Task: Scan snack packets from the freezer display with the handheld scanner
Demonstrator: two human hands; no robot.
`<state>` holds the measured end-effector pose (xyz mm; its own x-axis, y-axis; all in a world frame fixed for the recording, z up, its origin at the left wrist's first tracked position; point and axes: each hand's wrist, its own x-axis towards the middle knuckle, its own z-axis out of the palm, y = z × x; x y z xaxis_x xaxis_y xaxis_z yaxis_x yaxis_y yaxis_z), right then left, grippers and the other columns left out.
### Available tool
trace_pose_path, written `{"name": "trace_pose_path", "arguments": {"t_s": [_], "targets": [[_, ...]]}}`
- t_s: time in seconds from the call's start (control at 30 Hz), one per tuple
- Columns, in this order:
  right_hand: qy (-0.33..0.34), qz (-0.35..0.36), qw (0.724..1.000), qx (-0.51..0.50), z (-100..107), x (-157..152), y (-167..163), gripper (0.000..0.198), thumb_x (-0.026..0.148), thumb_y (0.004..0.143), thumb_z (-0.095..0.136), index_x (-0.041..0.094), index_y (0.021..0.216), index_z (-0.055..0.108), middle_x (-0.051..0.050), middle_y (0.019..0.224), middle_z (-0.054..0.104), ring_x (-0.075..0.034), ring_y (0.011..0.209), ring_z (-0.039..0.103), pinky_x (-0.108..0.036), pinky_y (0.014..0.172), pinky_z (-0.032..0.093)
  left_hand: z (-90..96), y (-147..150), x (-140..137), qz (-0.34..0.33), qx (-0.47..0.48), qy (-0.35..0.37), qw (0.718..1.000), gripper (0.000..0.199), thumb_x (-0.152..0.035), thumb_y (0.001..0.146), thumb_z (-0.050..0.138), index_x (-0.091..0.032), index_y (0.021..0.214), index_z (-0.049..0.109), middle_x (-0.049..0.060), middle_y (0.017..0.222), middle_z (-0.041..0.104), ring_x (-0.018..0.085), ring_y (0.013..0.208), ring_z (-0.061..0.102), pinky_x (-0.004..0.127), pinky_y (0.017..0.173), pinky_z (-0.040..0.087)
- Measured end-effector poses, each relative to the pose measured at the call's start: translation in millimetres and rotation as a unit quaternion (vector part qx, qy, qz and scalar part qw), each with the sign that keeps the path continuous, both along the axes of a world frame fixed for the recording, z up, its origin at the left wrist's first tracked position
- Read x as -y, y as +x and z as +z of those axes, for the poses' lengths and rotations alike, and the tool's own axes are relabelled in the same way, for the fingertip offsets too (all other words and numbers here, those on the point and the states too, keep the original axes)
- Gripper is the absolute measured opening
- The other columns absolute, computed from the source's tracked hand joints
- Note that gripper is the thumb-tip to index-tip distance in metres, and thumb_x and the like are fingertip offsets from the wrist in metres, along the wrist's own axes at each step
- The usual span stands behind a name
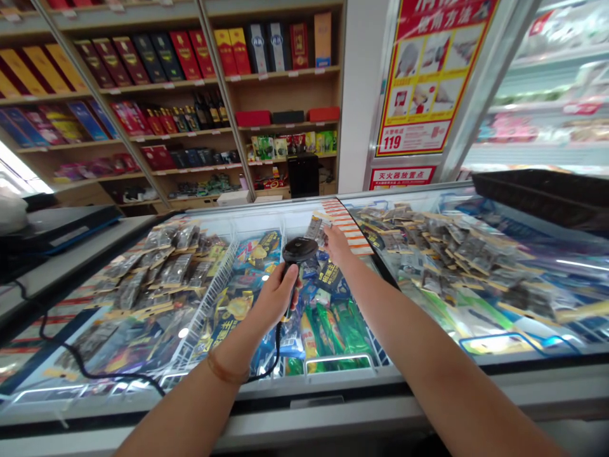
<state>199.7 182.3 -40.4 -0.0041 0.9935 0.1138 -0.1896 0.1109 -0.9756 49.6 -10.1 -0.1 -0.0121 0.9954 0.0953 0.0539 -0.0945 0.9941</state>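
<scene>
My left hand [278, 293], with a band on its wrist, is wrapped round the handle of a black barcode scanner [301, 247]. The scanner's head points away from me, and its black cord [278, 349] hangs below the grip. Just beyond and right of the scanner, my right hand [337, 244] pinches a small clear packet [316, 228] with dark contents. Both hands are above the glass-topped chest freezer [304, 209]. Under them, blue bags [333, 274] and green packages [335, 327] lie inside the freezer.
Similar small packets lie in heaps on the glass at left [178, 263] and right [459, 244]. An orange-and-white striped sheet [351, 230] is beside my right hand. A black tray [542, 193] sits at far right. Shelves [280, 73] with boxes stand behind.
</scene>
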Motion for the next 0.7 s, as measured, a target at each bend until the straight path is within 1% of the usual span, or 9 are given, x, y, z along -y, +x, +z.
{"name": "trace_pose_path", "arguments": {"t_s": [0.07,0.17,0.3,0.5,0.6,0.7], "targets": [[-0.028,0.007,0.999,-0.045,0.6,2.0,-1.1,0.032,0.051,0.089,0.062,0.024,0.105,0.059,-0.002,0.094,0.074,-0.02,0.089,0.072,-0.032,0.079,0.059,-0.2,-0.2,0.0,-0.002,0.001,-0.001,1.0,0.063,-0.081,0.078,0.067,-0.021,0.086,0.052,-0.004,0.073,0.059,0.007,0.044,0.049,0.022,0.039,0.041],[-0.031,0.02,0.997,-0.069,1.3,5.0,-0.9,0.03,0.047,0.089,0.064,0.024,0.108,0.058,-0.002,0.094,0.075,-0.019,0.086,0.073,-0.033,0.08,0.059,0.0,-0.7,0.0,-0.003,0.005,0.001,1.0,0.062,-0.08,0.079,0.067,-0.021,0.087,0.052,-0.004,0.072,0.058,0.007,0.044,0.048,0.022,0.039,0.041],[-0.032,0.02,0.998,-0.058,2.3,6.1,-0.4,0.037,0.054,0.087,0.066,0.025,0.108,0.058,-0.001,0.092,0.075,-0.02,0.085,0.073,-0.036,0.081,0.06,1.3,-0.6,0.8,-0.014,-0.012,0.008,1.0,0.062,-0.081,0.079,0.066,-0.021,0.084,0.051,-0.004,0.071,0.058,0.007,0.044,0.048,0.022,0.038,0.04],[-0.025,0.017,0.998,-0.057,2.7,6.4,-1.6,0.041,0.059,0.084,0.067,0.026,0.107,0.058,0.003,0.079,0.067,-0.018,0.078,0.069,-0.032,0.076,0.059,2.7,-0.2,1.7,-0.028,-0.035,0.011,0.999,0.059,-0.078,0.08,0.067,-0.021,0.083,0.053,-0.004,0.07,0.057,0.007,0.043,0.046,0.021,0.037,0.038],[-0.025,0.015,0.998,-0.048,3.7,8.0,-1.9,0.043,0.061,0.084,0.066,0.027,0.108,0.058,0.003,0.08,0.066,-0.018,0.078,0.07,-0.033,0.077,0.059,1.2,-1.0,1.0,-0.033,-0.037,0.007,0.999,0.055,-0.074,0.081,0.069,-0.022,0.083,0.053,-0.004,0.069,0.058,0.008,0.042,0.047,0.022,0.037,0.038],[-0.023,0.017,0.998,-0.053,5.6,10.2,-2.5,0.04,0.057,0.086,0.064,0.027,0.111,0.058,0.001,0.087,0.07,-0.02,0.084,0.072,-0.035,0.079,0.06,-0.1,-1.9,0.4,-0.039,-0.037,0.005,0.999,0.053,-0.073,0.081,0.07,-0.022,0.084,0.054,-0.003,0.069,0.058,0.008,0.042,0.047,0.022,0.038,0.038]]}}
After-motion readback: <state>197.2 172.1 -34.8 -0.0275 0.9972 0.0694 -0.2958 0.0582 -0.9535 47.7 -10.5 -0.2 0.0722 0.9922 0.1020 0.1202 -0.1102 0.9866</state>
